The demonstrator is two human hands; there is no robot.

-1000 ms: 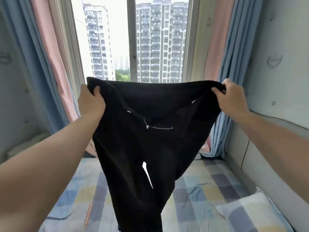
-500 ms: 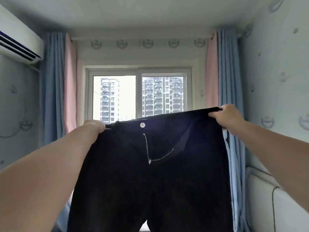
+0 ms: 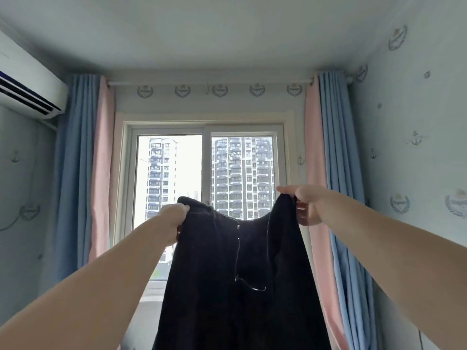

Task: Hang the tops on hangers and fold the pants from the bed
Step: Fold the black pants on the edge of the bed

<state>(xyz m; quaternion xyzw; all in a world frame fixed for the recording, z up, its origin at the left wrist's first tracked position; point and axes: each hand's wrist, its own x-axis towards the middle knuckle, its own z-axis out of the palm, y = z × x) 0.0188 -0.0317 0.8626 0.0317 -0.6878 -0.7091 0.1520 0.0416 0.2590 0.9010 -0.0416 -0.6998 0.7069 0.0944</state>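
At far left we see 1 white AC unit (image 3: 30,89), boxy smooth plastic w/ dark louvre slots, mounted high on the wall. Next come 2 drapes: the left blue curtain (image 3: 73,160) and the left pink curtain (image 3: 102,160), both matte cloth in long vertical pleats. A thin white rod (image 3: 207,83) runs above the window (image 3: 209,173), which has 2 glass panes in a pale frame.

The left hand (image 3: 171,223) has its fingers curled tight round the left end of the waistband, cloth bunched in the fist. The black pants (image 3: 227,286) hang in mid-air betw. both hands, in front of the window. Their waistband sags in a curve and the legs drop out of the bottom of view. The fabric looks dark, soft and matte (weave too dim to tell). The fly is open: 1 small metal button (image 3: 238,226) near the top and 1 silvery zip (image 3: 237,258) running down, kinking right at its lower end.

The right hand (image 3: 308,205) pinches the right end of the waistband betw. thumb and curled fingers, a bit higher than the left, and the cloth gathers to a peak there.

Then 2 more drapes, the right pink curtain (image 3: 314,147) and the right blue curtain (image 3: 336,147), same pleated cloth. At far right the wall (image 3: 404,122) has pale blue paper printed w/ small anchors and wreath crests.
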